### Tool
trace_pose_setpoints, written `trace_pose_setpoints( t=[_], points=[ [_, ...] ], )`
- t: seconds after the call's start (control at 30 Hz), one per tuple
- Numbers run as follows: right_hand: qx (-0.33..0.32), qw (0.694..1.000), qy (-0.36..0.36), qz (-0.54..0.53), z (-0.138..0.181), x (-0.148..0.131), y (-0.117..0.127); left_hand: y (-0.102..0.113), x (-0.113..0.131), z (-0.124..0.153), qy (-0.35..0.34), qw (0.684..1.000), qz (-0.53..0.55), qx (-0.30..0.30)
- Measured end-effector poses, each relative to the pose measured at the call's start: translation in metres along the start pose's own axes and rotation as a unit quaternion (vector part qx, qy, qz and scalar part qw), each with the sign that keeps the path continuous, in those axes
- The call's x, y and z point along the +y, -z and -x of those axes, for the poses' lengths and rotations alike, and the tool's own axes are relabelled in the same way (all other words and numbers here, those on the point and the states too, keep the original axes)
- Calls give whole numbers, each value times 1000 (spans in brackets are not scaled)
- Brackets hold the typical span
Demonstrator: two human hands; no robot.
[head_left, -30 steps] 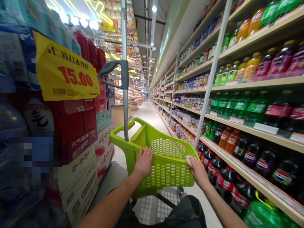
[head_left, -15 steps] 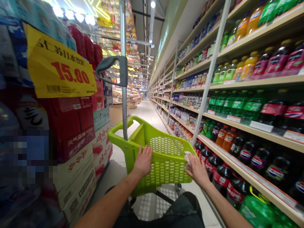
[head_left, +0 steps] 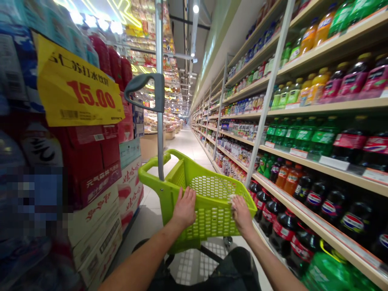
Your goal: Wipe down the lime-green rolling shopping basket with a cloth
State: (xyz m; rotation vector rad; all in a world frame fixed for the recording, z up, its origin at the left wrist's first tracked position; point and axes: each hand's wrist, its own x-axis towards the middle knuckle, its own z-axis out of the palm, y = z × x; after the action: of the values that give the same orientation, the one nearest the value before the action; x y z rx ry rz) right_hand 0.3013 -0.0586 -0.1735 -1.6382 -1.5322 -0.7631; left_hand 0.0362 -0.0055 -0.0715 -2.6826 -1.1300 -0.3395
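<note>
A lime-green plastic shopping cart (head_left: pixel 177 194) stands right in front of me, its basket side toward my legs. My left hand (head_left: pixel 185 205) grips the near rim of the basket, fingers hooked over the top and the thumb hidden. A crumpled white wipe (head_left: pixel 232 198) shows at the fingertips of my right hand (head_left: pixel 241 211), which is closed on it. That hand presses at the same rim, near the basket's narrow end. Most of the wipe is covered by the fingers.
Shelves (head_left: pixel 303 151) of soft-drink bottles line the right side. To the left rise stacked drink cartons (head_left: pixel 93 169) with a yellow price sign (head_left: pixel 80 87). A metal pole with a grey handle (head_left: pixel 159 93) stands up from the cart. The aisle floor (head_left: pixel 179 145) runs ahead.
My right hand has slid left along the basket rim with the wipe, away from the far corner, and its fingers have drawn closer together. My left hand stays on the rim.
</note>
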Motion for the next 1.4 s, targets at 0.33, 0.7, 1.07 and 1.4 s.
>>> trace_pose_setpoints(
  t=[0.33,0.7,1.07,1.4],
  points=[
    [-26,996,72,-41,-16,-36,-14,5,-3,3,-19,999,-21,-25],
    [18,996,61,-54,-16,-70,-26,3,8,4,-35,999,-14,-11],
    [56,997,-12,51,16,30,9,-5,6,2,-37,999,-15,2],
    [26,998,45,38,11,33,6,3,1,4,-46,998,-31,-20]
  ],
)
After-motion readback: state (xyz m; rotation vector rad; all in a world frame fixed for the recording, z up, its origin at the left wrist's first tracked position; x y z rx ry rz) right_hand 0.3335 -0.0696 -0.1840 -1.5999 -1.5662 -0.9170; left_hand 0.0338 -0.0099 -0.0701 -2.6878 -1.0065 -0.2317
